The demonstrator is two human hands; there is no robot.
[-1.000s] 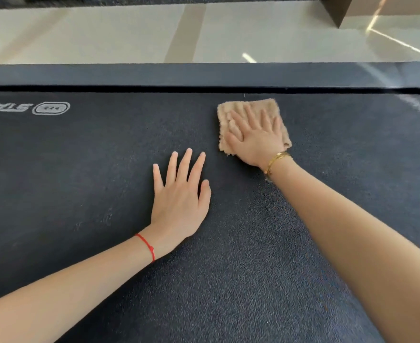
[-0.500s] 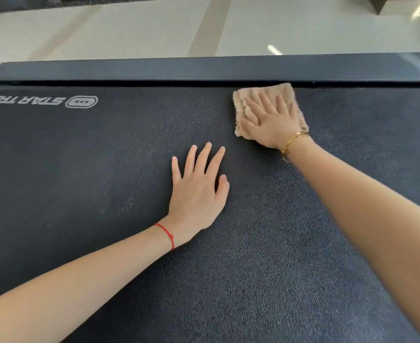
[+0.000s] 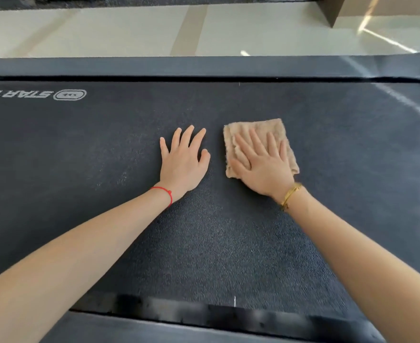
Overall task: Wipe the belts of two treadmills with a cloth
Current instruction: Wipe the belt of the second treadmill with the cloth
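— Where is the cloth [image 3: 258, 127] lying?
— Mid-belt [image 3: 80, 157], toward the far edge. The right hand [image 3: 263, 167] is pressing it flat, fingers straight.
— And the left hand [image 3: 183, 164]?
— Resting open beside it, gripping nothing.

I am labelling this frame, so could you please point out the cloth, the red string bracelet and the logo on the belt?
cloth [image 3: 258, 125], head view, bare top edge above the fingertips.
red string bracelet [image 3: 163, 191], head view, strand across the left wrist.
logo [image 3: 69, 95], head view, middle of the oval badge printed on the belt.
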